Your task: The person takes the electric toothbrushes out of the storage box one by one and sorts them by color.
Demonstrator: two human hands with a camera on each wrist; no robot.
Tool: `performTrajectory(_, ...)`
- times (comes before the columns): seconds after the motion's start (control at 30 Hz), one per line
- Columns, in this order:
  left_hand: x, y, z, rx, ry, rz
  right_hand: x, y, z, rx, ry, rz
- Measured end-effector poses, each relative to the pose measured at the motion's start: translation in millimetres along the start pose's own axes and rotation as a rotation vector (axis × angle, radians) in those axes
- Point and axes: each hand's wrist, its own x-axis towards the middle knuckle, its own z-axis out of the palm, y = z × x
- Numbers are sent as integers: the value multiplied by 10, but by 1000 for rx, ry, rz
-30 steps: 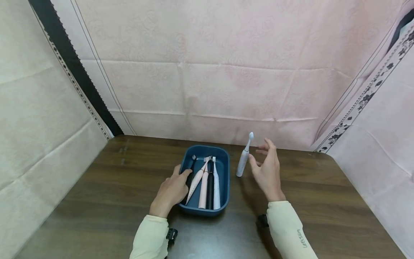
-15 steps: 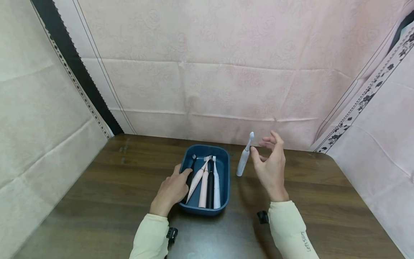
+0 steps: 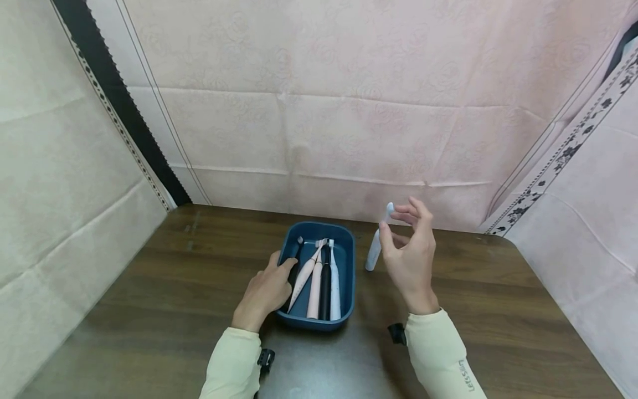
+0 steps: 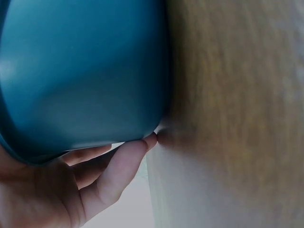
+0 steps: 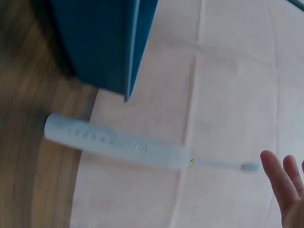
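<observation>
A pale blue-white electric toothbrush (image 3: 373, 252) stands upright by itself on the table, right of the blue bin (image 3: 319, 328). My right hand (image 3: 412, 255) is raised beside it with fingers spread, partly covering its neck in the head view. In the right wrist view a fingertip lies close to the brush head (image 5: 249, 167), with a small gap between them. My left hand (image 3: 265, 289) grips the bin's left wall, fingers along the outside (image 4: 118, 166). Inside the bin lie a black toothbrush (image 3: 325, 288), a white toothbrush (image 3: 335, 288), two pinkish toothbrushes (image 3: 314, 288) and a dark one (image 3: 295, 271) partly hidden by my left hand.
The dark wooden table (image 3: 149, 310) ends at a pale patterned cloth (image 3: 319, 138) hanging behind it. More cloth (image 3: 60, 221) hangs at the left and right sides. A black wrist device (image 3: 397, 333) sits at each sleeve.
My right hand first draws slightly away from the standing toothbrush, then comes back left and now overlaps it. The left hand and bin stay in place.
</observation>
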Motion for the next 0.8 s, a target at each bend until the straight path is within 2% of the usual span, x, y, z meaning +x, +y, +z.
performTrajectory(0.23,-1,-7,-8,0,0,-5,-16,-120,244,-11,-112,-58)
performTrajectory(0.43,2,-3,-9,2,-3,-10,-40,-95,355,-61,-201,-11)
performTrajectory(0.53,7,-6,-11,-1,-3,-12,-46,-53,406,-133,-298,32)
performTrajectory(0.8,-4,-11,-9,-4,-4,-2,-77,62,619,-330,-628,90)
